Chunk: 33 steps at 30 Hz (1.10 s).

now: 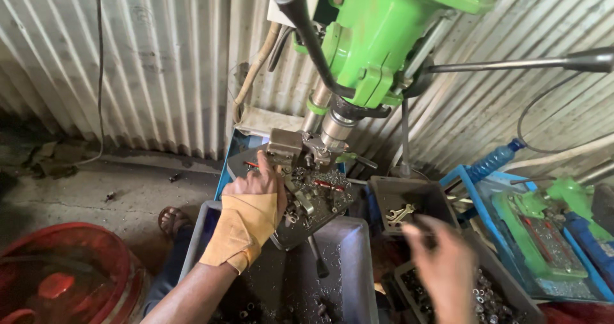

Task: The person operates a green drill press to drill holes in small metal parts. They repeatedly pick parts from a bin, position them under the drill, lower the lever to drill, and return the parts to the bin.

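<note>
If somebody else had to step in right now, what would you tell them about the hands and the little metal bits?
Left hand, wrapped in tan cloth, rests on the drill table, fingers at the jig under the green drill press. Whether it grips a part cannot be told.
Right hand is blurred, above the grey tray of small metal rings.
Loose parts lie on the table; more in the grey bin below.
The spindle is up, above the work. Many rings remain in the tray.

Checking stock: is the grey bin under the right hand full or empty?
Partly full. The grey bin holds a layer of small metal rings below the blurred right hand; its walls rise above them.
</note>
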Each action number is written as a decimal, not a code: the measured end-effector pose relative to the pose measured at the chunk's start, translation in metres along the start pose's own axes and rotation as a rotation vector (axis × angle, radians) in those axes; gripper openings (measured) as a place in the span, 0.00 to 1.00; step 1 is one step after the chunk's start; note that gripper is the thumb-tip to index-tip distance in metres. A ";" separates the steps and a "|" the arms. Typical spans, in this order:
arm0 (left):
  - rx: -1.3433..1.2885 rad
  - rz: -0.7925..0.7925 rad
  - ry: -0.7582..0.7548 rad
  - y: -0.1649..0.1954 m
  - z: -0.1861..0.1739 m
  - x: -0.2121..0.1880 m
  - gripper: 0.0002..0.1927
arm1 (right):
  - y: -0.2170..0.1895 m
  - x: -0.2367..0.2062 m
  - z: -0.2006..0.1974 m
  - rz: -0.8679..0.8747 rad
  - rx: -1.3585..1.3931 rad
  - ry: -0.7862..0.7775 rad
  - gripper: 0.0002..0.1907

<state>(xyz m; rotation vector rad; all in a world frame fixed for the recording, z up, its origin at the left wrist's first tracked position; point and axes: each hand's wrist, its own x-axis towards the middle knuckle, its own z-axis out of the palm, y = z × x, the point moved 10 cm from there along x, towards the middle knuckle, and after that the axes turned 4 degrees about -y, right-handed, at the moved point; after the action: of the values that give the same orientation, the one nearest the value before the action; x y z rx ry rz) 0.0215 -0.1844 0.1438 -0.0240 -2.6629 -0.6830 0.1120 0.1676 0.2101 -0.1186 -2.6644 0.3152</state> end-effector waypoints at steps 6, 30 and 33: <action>-0.006 0.040 0.045 0.005 -0.011 -0.001 0.30 | -0.116 0.031 0.093 -0.228 0.045 -0.052 0.25; -0.013 0.085 0.069 0.006 -0.010 -0.003 0.32 | -0.130 0.052 0.133 -0.204 0.735 -0.022 0.16; -0.013 0.104 0.082 0.007 -0.009 -0.004 0.32 | -0.127 0.057 0.132 -0.256 0.938 -0.009 0.14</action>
<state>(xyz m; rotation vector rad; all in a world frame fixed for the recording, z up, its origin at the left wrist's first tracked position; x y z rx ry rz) 0.0289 -0.1826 0.1528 -0.1337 -2.5592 -0.6532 -0.0023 0.0249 0.1497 0.5049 -2.2271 1.4012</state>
